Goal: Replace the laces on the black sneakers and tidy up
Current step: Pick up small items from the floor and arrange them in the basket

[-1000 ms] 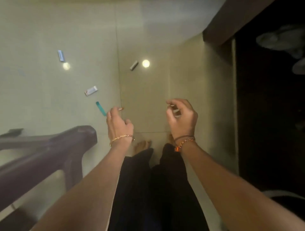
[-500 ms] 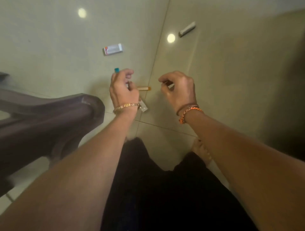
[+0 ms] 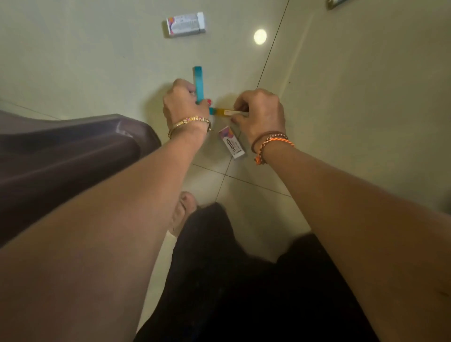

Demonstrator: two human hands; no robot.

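No sneakers or laces show in this view. My left hand (image 3: 184, 105) is down at the tiled floor, fingers closed around a teal stick (image 3: 198, 83) that points away from me. My right hand (image 3: 261, 111) is closed on a yellow-orange stick with a teal tip and a white label (image 3: 223, 112), lying crosswise between the hands. A small white box printed "camlin" (image 3: 231, 142) lies on the floor just below my right hand.
A second white box (image 3: 185, 24) lies further out on the floor. A dark brown plastic chair (image 3: 73, 151) stands at the left. My bare foot (image 3: 183, 210) and black trousers fill the bottom. A small grey object (image 3: 335, 3) sits at the top edge.
I have bent closer to the floor and both hands dropped. The left hand closed on the teal stick and the right closed on the yellow-orange stick.
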